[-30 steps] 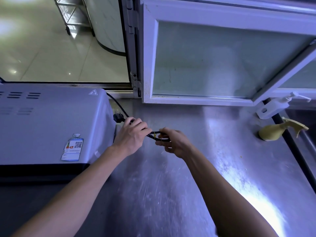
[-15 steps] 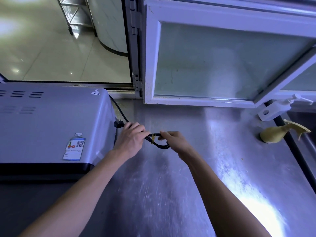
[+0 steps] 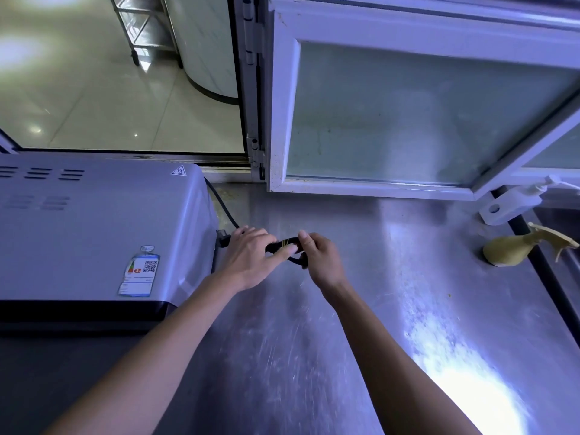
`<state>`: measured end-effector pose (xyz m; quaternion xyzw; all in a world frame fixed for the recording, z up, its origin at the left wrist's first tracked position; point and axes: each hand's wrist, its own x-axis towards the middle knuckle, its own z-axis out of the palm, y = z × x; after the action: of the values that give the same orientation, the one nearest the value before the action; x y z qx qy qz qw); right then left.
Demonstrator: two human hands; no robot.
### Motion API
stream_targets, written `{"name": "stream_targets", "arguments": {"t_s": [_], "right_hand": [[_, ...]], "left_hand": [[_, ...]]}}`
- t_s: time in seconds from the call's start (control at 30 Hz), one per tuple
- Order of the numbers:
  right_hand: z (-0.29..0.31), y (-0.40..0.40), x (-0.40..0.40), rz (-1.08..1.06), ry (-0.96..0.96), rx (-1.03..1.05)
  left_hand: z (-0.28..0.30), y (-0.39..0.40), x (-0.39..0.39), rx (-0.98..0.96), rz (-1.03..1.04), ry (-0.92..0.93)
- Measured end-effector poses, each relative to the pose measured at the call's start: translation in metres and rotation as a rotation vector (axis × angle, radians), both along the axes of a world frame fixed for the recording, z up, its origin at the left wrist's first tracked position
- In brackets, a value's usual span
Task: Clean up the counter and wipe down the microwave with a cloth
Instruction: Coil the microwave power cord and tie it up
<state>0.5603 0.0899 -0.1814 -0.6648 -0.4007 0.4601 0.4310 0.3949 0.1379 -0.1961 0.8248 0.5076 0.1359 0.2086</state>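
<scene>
A silver microwave (image 3: 94, 227) stands at the left on the steel counter (image 3: 392, 277). Its black power cord (image 3: 219, 199) runs from behind it to a folded bundle (image 3: 284, 244) bound by a thin yellowish band. My left hand (image 3: 251, 259) grips the bundle from the left, next to the black plug (image 3: 223, 239). My right hand (image 3: 320, 259) pinches the bundle's right end, where a loop of cord hangs below my fingers. No cloth is in view.
A yellowish spray bottle (image 3: 514, 251) lies on its side at the right of the counter. An open white-framed window (image 3: 408, 105) hangs over the counter's back, with a white latch (image 3: 508, 205) at its right. A dark ledge borders the counter's right edge.
Both hands have kept hold of the cord bundle and drawn closer together. The loop that hung between them has been gathered up tighter under my right hand.
</scene>
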Motion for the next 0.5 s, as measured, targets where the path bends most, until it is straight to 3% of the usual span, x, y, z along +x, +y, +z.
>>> {"name": "stream_targets", "arguments": {"t_s": [0.1, 0.5], "right_hand": [[0.001, -0.002, 0.001, -0.009, 0.046, 0.025], [-0.008, 0.001, 0.003, -0.008, -0.132, 0.055]], "left_hand": [[-0.001, 0.003, 0.006, 0.020, 0.004, 0.077], [0.005, 0.007, 0.007, -0.015, 0.016, 0.078]]}}
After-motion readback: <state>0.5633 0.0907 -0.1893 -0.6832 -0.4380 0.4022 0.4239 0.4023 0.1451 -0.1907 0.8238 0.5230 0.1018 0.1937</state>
